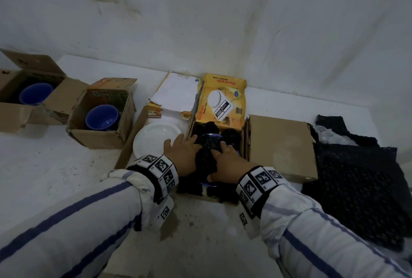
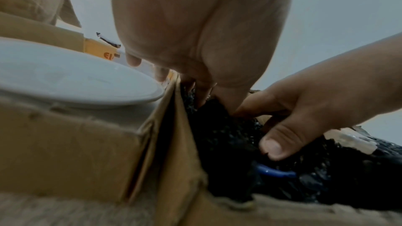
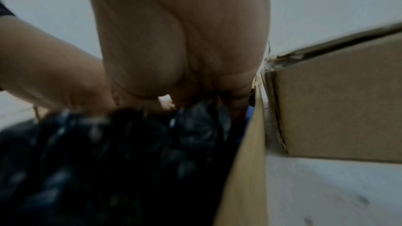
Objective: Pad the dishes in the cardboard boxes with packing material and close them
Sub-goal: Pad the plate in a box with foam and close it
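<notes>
A yellow kitchen-scale box (image 1: pixel 219 99) stands open at the middle, stuffed with black bubble wrap (image 1: pixel 207 142). A blue dish's rim (image 1: pixel 209 185) peeks out beneath the wrap and shows again as the blue rim (image 2: pixel 276 172) in the left wrist view. My left hand (image 1: pixel 185 144) lies with spread fingers pressing the wrap down at the box's left wall. My right hand (image 1: pixel 223 155) grips a fold of the bubble wrap (image 2: pixel 228 135) between curled fingers and thumb (image 2: pixel 274 147). The dish is mostly hidden under the bubble wrap (image 3: pixel 108 161).
A white plate (image 1: pixel 156 138) lies in an open box to the left. Two open brown boxes (image 1: pixel 100 135) (image 1: pixel 13 108) hold blue bowls (image 1: pixel 101 117) (image 1: pixel 35 94). A closed brown box (image 1: pixel 281 146) stands on the right, and more black bubble wrap (image 1: pixel 356 188) lies beyond it.
</notes>
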Motion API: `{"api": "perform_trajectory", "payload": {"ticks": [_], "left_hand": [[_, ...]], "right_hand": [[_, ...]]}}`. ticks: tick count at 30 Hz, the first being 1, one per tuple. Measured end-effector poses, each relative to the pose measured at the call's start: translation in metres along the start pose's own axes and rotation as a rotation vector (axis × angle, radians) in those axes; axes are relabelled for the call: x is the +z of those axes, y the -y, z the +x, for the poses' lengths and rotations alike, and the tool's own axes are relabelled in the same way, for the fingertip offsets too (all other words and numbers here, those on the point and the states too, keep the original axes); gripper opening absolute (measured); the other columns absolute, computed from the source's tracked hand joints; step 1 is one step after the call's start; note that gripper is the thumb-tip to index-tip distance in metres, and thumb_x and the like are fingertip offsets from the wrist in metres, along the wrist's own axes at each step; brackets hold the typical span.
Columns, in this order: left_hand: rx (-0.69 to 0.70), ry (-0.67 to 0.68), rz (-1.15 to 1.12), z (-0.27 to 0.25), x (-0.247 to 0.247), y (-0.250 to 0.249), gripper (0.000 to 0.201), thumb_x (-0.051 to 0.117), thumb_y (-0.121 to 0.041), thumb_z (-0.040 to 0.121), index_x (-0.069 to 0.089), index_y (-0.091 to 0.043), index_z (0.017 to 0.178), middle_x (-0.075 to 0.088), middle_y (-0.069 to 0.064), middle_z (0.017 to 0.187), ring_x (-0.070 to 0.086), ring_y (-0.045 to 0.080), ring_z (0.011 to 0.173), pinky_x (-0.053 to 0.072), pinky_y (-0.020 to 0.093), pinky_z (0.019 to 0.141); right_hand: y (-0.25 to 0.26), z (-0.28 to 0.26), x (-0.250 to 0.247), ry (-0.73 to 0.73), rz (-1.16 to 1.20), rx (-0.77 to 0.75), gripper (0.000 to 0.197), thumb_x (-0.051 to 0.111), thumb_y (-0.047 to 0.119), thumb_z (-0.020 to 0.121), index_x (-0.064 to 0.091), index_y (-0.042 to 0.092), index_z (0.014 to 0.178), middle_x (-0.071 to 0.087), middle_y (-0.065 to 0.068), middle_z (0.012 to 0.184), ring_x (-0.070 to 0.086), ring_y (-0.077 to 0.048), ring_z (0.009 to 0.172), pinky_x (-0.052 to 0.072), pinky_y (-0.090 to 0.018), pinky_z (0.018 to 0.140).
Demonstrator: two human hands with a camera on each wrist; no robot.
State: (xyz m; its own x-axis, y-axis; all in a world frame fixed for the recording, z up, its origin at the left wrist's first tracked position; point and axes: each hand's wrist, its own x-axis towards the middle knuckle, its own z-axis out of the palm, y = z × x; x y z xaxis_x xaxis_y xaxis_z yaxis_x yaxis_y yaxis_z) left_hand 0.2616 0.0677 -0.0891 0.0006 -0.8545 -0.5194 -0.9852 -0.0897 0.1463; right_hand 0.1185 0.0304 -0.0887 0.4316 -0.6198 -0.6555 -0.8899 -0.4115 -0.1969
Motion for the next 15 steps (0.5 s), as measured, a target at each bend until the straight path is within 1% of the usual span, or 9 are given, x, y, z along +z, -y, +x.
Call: {"api": "perform_trajectory", "payload": {"ticks": [1,2,4,5,6,8,11,13,15], "left_hand": [[0.006,-0.050,-0.027,-0.001,-0.002,-0.002,0.060,0.052,-0.037,0.089,0.028,-0.032,0.145,0.006,-0.004,0.159,0.000,0.026,0.147,0.005,0.053,0.114],[0.017,-0.114,-0.060,-0.003,-0.004,-0.006,0.056,0.052,-0.035,0.088,0.034,-0.031,0.141,0.015,-0.001,0.157,0.006,0.025,0.146,0.008,0.052,0.114],[0.051,-0.242,-0.133,-0.004,-0.012,-0.018,0.050,0.054,-0.031,0.086,0.043,-0.028,0.135,0.030,0.000,0.149,0.021,0.023,0.140,0.017,0.046,0.112],[0.073,-0.275,-0.166,-0.005,-0.016,-0.026,0.048,0.055,-0.030,0.085,0.046,-0.028,0.133,0.035,0.000,0.145,0.027,0.022,0.137,0.022,0.044,0.110],[0.096,-0.285,-0.197,-0.005,-0.021,-0.037,0.047,0.055,-0.029,0.085,0.047,-0.028,0.132,0.038,0.000,0.142,0.031,0.022,0.134,0.026,0.042,0.108],[0.133,-0.271,-0.260,-0.004,-0.029,-0.061,0.042,0.055,-0.028,0.086,0.051,-0.027,0.128,0.044,0.001,0.137,0.038,0.025,0.128,0.034,0.041,0.105],[0.204,-0.239,-0.369,-0.001,-0.036,-0.100,0.032,0.054,-0.026,0.088,0.058,-0.023,0.119,0.052,0.007,0.128,0.049,0.029,0.117,0.044,0.043,0.097],[0.232,-0.184,-0.433,0.003,-0.036,-0.128,0.033,0.051,-0.026,0.090,0.056,-0.023,0.123,0.050,0.008,0.131,0.049,0.030,0.120,0.043,0.044,0.099],[0.236,-0.144,-0.476,0.008,-0.034,-0.156,0.035,0.049,-0.021,0.091,0.053,-0.021,0.126,0.050,0.008,0.135,0.048,0.027,0.122,0.041,0.039,0.102]], "right_hand": [[-0.003,-0.003,-0.004,-0.052,0.059,-0.019,0.082,0.062,0.043,0.086,0.019,0.016,0.150,0.000,-0.011,0.158,0.010,-0.033,0.145,0.025,-0.044,0.115],[-0.006,-0.006,-0.008,-0.143,0.114,-0.035,0.072,0.062,0.040,0.086,0.030,0.014,0.146,0.015,-0.012,0.155,0.023,-0.032,0.140,0.032,-0.041,0.112],[-0.015,-0.017,-0.017,-0.389,0.188,-0.054,0.045,0.059,0.030,0.088,0.053,0.011,0.129,0.045,-0.012,0.135,0.047,-0.028,0.122,0.042,-0.034,0.098],[-0.021,-0.023,-0.021,-0.474,0.230,-0.047,0.036,0.057,0.025,0.089,0.059,0.011,0.122,0.052,-0.012,0.126,0.052,-0.027,0.114,0.043,-0.032,0.093],[-0.028,-0.029,-0.025,-0.527,0.273,-0.031,0.031,0.055,0.021,0.090,0.061,0.011,0.118,0.055,-0.011,0.122,0.054,-0.026,0.111,0.042,-0.030,0.090],[-0.045,-0.040,-0.030,-0.568,0.340,0.021,0.028,0.053,0.016,0.090,0.063,0.011,0.116,0.057,-0.011,0.121,0.053,-0.026,0.111,0.040,-0.026,0.088],[-0.078,-0.053,-0.033,-0.608,0.401,0.077,0.022,0.054,0.017,0.090,0.066,0.011,0.107,0.062,-0.011,0.115,0.055,-0.025,0.107,0.038,-0.025,0.082],[-0.101,-0.065,-0.036,-0.640,0.450,0.102,0.019,0.054,0.016,0.089,0.066,0.011,0.102,0.064,-0.009,0.111,0.056,-0.024,0.103,0.038,-0.025,0.081],[-0.125,-0.077,-0.040,-0.679,0.462,0.130,0.019,0.053,0.014,0.088,0.067,0.011,0.101,0.066,-0.007,0.111,0.057,-0.023,0.104,0.038,-0.024,0.082]]}}
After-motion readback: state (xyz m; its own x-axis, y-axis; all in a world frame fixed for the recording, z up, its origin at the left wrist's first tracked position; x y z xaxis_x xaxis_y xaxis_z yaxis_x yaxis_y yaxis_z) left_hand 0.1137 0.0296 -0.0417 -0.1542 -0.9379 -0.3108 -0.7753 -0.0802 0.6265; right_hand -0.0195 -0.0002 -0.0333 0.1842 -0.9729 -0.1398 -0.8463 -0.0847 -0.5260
